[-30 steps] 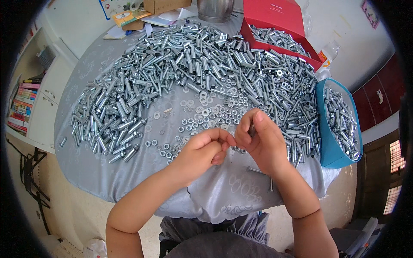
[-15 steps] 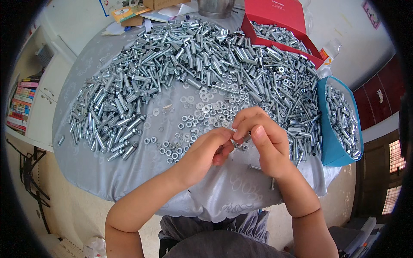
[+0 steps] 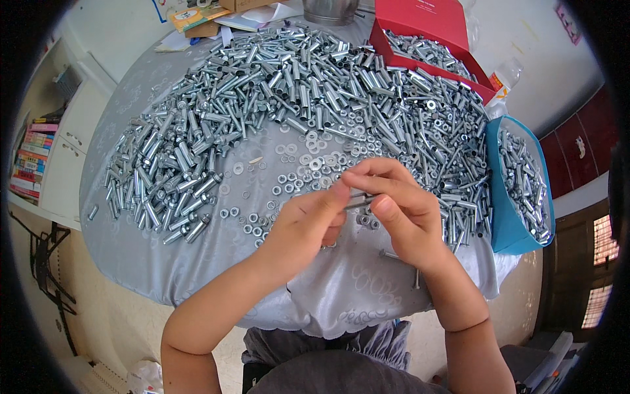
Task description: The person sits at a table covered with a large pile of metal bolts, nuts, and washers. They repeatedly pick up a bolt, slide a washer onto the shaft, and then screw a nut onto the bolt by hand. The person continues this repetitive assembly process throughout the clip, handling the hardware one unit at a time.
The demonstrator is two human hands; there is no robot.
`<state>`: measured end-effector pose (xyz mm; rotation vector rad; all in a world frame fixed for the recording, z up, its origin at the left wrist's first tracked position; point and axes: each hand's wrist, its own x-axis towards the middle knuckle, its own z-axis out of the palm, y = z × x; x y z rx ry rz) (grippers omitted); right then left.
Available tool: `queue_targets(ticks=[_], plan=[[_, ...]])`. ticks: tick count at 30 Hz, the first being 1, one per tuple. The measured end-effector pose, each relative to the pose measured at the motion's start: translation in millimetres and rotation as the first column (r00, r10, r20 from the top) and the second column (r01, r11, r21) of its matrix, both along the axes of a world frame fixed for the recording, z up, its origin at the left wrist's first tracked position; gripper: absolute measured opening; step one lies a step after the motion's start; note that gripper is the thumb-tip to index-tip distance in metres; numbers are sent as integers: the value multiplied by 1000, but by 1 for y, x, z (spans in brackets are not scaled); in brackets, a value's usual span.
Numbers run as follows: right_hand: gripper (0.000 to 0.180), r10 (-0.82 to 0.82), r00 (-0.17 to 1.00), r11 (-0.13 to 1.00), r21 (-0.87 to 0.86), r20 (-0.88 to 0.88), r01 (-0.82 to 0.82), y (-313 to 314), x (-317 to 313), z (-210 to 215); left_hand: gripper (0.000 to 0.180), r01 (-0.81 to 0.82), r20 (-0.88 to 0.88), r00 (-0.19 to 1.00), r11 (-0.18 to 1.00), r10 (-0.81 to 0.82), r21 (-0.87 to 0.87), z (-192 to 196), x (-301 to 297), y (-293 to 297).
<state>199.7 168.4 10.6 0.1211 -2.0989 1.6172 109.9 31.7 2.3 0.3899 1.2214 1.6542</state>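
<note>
Over the near middle of the table my two hands meet at a small silver metal bolt (image 3: 356, 201). My left hand (image 3: 305, 223) is closed around one end, with its thumb on top and the fingers curled beneath. At the other end, the thumb and bent fingers of my right hand (image 3: 407, 213) pinch the bolt. Much of the piece is hidden by fingers. Just beyond them lie scattered nuts and flat washers (image 3: 315, 164). Two loose bolts (image 3: 416, 279) rest on the cloth beside my right wrist.
A wide heap of metal sleeves and bolts (image 3: 289, 79) arcs across the grey tablecloth (image 3: 230, 276). Assembled sleeve bolts (image 3: 177, 171) lie on the left. At the right stand a blue bin (image 3: 502, 217) and a red box (image 3: 420, 14), both holding metal parts.
The metal bolt between my hands now shows more. My right fingers have stretched leftward over it, and my left hand has turned slightly, its thumb now on top.
</note>
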Motion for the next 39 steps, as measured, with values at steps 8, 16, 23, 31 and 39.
queue_targets(ticks=[8, 16, 23, 31, 39], plan=[[21, -361, 933, 838, 441, 8, 320, 24, -1, 3, 47, -233, 67, 972, 963, 226, 137, 5, -25, -11], [20, -215, 976, 700, 701, 21, 139, 12, -5, -11, 44, -203, 147, 973, 962, 178, 181, 1, -25, -14], [23, -170, 985, 586, 801, -23, 120, -6, -14, -26, 43, -211, 226, 961, 953, 162, 217, -4, -24, -12], [20, -166, 986, 646, 758, 28, 87, -11, -15, -29, 43, -185, 225, 964, 966, 142, 183, -3, -24, -12], [12, 62, 990, 934, -356, 130, -12, 1, -4, -7, 35, -201, 169, 967, 978, 188, 58, -5, -19, -8]])
